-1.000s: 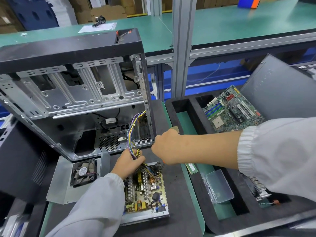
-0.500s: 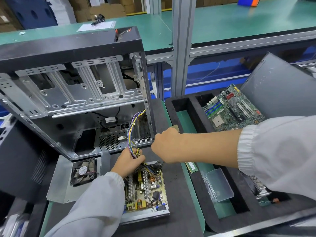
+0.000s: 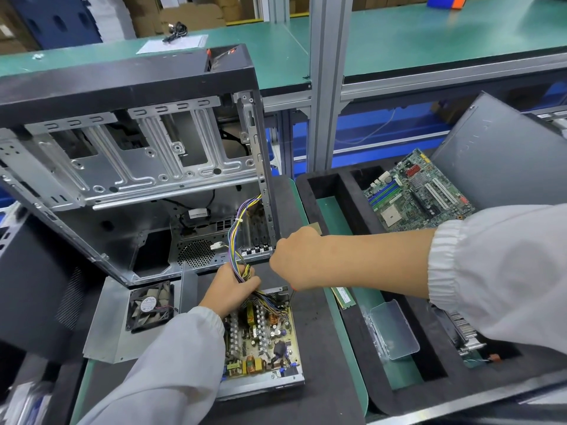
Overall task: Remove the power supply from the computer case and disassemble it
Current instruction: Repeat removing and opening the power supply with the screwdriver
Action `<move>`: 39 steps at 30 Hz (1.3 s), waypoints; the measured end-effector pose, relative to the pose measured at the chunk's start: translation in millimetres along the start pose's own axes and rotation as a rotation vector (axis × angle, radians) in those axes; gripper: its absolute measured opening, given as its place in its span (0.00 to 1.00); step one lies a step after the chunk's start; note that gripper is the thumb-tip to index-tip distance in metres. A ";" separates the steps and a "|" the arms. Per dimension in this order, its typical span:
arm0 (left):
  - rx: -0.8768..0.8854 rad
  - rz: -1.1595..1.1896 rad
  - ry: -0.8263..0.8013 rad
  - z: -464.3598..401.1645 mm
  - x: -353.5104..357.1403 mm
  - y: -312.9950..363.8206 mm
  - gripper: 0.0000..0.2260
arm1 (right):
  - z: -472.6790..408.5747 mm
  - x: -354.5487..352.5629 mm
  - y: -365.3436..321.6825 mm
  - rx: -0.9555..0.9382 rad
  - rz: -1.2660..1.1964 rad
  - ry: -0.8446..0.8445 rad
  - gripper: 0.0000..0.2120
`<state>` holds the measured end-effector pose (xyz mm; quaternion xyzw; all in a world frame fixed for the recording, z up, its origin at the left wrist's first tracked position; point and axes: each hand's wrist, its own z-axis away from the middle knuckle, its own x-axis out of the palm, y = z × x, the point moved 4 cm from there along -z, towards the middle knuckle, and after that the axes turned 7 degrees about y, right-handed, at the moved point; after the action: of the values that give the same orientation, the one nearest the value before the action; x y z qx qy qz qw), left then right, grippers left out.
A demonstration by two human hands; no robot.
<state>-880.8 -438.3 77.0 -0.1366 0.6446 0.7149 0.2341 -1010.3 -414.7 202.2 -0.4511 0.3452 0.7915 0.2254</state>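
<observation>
Grey metal computer case (image 3: 132,167), side open, stands tilted at the left of the bench; black top edge, bare drive bays inside. Power supply (image 3: 264,348) lies out of the case on the black mat (image 3: 319,338) just in front of it, cover off, circuit board exposed. Cover with fan (image 3: 150,308), lying flat just left of the supply. Coloured wire bundle (image 3: 237,237), running from the supply's far end up into the case. Left hand (image 3: 228,289): fingers curled round the wire bundle at the supply's far edge. Right hand (image 3: 296,259): clenched in a fist above the supply's far right corner, round a screwdriver (image 3: 293,294) whose thin shaft alone shows beneath it. Black foam tray (image 3: 346,191) at right: motherboard (image 3: 420,191) in a far compartment, clear plastic box (image 3: 392,329) and memory stick (image 3: 343,297) nearer.
</observation>
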 end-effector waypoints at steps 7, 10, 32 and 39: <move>0.013 0.010 0.004 0.2 -0.4 2.2 0.17 | 0.6 -0.1 -0.5 -0.018 0.027 0.055 0.13; 0.034 0.011 0.015 2.3 -1.3 7.3 0.17 | 0.3 0.9 -1.4 -0.017 0.012 0.046 0.12; 0.019 0.016 0.034 1.8 -1.8 3.6 0.19 | 0.6 2.2 -3.5 -0.015 -0.027 0.043 0.11; 0.035 0.017 0.030 2.7 -1.9 4.6 0.17 | -0.8 0.4 -3.7 -0.009 -0.006 0.037 0.11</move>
<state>-881.3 -436.2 82.2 -0.1376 0.6616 0.7032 0.2209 -1007.5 -412.8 200.3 -0.4679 0.3443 0.7839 0.2191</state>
